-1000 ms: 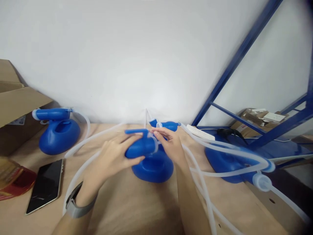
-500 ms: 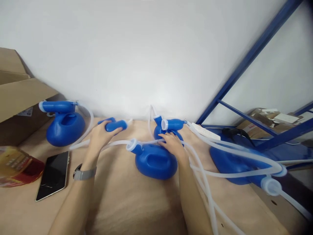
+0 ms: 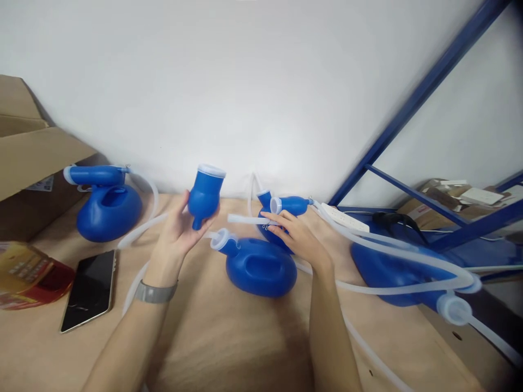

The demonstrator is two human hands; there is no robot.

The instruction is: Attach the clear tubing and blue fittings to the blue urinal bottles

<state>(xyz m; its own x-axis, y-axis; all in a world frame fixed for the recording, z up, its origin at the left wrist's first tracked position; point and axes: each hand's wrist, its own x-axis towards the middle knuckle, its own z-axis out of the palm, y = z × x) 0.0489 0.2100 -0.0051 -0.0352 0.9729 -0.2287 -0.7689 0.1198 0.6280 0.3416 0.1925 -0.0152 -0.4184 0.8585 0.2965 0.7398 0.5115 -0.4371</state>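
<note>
My left hand (image 3: 176, 234) is closed round a blue plastic urinal funnel (image 3: 207, 191), raised above the table with its pale rim up and its narrow nozzle down. To the right, my right hand (image 3: 300, 237) pinches a translucent hose (image 3: 243, 219) near its free end, which points left. A small wire clip (image 3: 265, 227) shows by my right fingers. Below both hands lies a blue urinal bottle (image 3: 259, 269) with a handle recess, its white-ringed mouth facing left. Another blue bottle (image 3: 265, 198) with a funnel (image 3: 292, 205) is partly hidden behind my right hand.
At left stand a blue bottle with funnel (image 3: 108, 212), a cardboard box (image 3: 44, 158), a phone (image 3: 89, 291) and a red-and-yellow container (image 3: 35, 277). Another bottle (image 3: 379, 272) with looped hose lies right, near a power strip (image 3: 343, 218) and a blue metal frame (image 3: 408, 111).
My left hand has lifted the funnel off the table area and turned it rim up. My right hand has drawn the hose end up and across, so it now points left.
</note>
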